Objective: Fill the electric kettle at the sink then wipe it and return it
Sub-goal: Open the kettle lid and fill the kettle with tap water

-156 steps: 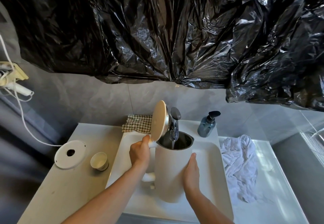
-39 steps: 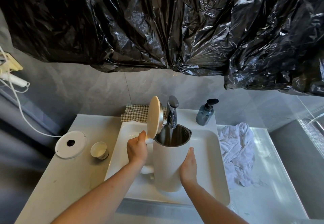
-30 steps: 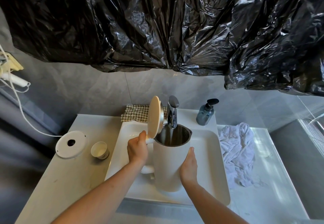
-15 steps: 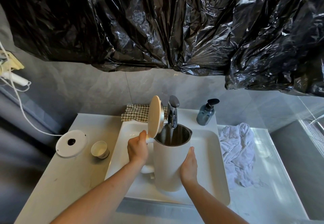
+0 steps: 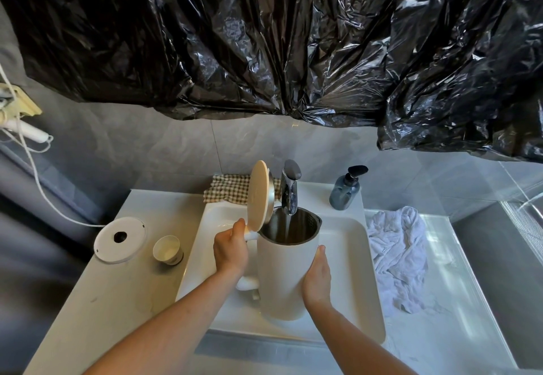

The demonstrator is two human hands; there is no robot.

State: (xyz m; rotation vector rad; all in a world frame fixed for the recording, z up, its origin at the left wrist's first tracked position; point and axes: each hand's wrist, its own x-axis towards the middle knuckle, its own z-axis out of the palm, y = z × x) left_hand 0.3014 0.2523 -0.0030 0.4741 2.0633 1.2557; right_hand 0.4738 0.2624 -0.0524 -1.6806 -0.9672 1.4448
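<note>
Change: almost nothing is seen to have moved over the last second; both hands and the kettle are kept in the same place under the running tap.
Writing: no brand, label or lettering can be read on any item.
Kettle (image 5: 282,274): held upright inside the white sink (image 5: 352,242), its lid (image 5: 258,195) swung up and open, its mouth set directly below the faucet (image 5: 289,186), from which a thin stream of water is seen falling in.
Left hand (image 5: 230,250): wrapped around the kettle's handle, thumb laid near the lid hinge.
Right hand (image 5: 318,277): laid flat with straight fingers against the kettle's right side.
Edges and room: bare basin floor is left on either side of the kettle.
Surroundings: kettle base (image 5: 120,239) and small cup (image 5: 167,250) are set on the left counter; a white cloth (image 5: 396,254) is crumpled at the right; a soap bottle (image 5: 345,191) and a checked cloth (image 5: 229,189) are placed behind the basin.
</note>
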